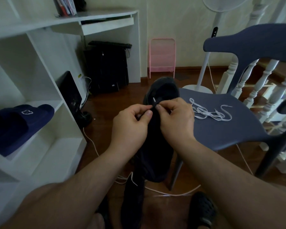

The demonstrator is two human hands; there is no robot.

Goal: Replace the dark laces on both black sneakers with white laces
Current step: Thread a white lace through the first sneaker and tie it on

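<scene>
A black sneaker (162, 91) stands on end in front of me, its opening facing up and away, its lower part running down between my forearms. My left hand (130, 128) and my right hand (175, 119) meet over its eyelets. Both pinch a dark lace (154, 104) whose pale tip pokes up above my fingers. A loose heap of white laces (208, 112) lies on the seat of the blue chair (229, 129), just right of my right hand. A second dark shoe (202, 210) sits on the floor at the bottom right.
White shelving (40, 113) on the left holds a navy slipper (16, 124). A desk with a black computer tower (106, 68) stands behind. A pink folding stool (162, 57), a fan stand (203, 71) and white railings (262, 83) are beyond. Pale cables cross the wooden floor (106, 113).
</scene>
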